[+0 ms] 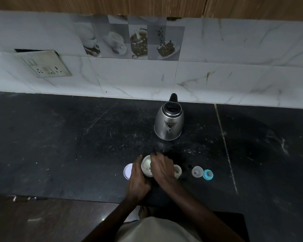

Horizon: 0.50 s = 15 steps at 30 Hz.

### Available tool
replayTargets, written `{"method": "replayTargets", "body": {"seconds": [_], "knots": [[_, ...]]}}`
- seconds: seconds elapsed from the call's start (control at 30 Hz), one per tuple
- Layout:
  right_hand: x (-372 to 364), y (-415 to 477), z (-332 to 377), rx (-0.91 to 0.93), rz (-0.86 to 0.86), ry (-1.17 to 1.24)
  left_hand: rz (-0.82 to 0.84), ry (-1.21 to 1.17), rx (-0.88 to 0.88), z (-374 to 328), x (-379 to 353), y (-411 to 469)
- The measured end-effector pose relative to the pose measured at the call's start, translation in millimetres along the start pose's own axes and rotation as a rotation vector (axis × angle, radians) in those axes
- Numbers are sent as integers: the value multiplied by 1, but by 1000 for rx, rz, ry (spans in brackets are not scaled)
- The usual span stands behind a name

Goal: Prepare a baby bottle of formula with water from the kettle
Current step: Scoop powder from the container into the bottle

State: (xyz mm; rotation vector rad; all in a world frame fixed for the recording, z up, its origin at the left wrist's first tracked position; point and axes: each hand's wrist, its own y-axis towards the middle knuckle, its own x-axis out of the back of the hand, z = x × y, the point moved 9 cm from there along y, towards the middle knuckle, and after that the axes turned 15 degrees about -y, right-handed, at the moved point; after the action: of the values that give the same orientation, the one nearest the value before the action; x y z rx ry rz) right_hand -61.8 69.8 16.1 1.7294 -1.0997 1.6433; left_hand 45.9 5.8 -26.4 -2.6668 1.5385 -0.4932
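I stood at the dark counter (59, 137) and looked down at my two hands. My left hand (137, 179) was wrapped around the side of a small open tub (146, 165) of white powder, close to the front edge of the counter. My fingers curled round it and held it tight. My right hand (162, 167) was over the top of the tub, with the fingertips bunched and dipped down at its mouth. I could not tell if they pinched a scoop or anything else, for my hand hid that part. The tub's round white lid (127, 172) lay flat on the counter, just left of my left hand. The baby bottle (177, 171) stood open just right of my right hand, partly hidden behind it. Further right lay a clear cap (197, 171), and a blue ring (208, 175) touched it on its right side. The shiny kettle (169, 122) stood well back, near the wall tiles (217, 79), with its lid shut and its spout facing me
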Motion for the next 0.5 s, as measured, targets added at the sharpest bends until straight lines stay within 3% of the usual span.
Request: {"method": "replayTargets", "body": {"seconds": [0.23, 0.5], "knots": [[-26, -2, 10, 27, 78, 10, 77, -20, 54, 14, -7, 4], [-1, -16, -16, -35, -140, 88, -117, 51, 135, 21, 29, 10]]}}
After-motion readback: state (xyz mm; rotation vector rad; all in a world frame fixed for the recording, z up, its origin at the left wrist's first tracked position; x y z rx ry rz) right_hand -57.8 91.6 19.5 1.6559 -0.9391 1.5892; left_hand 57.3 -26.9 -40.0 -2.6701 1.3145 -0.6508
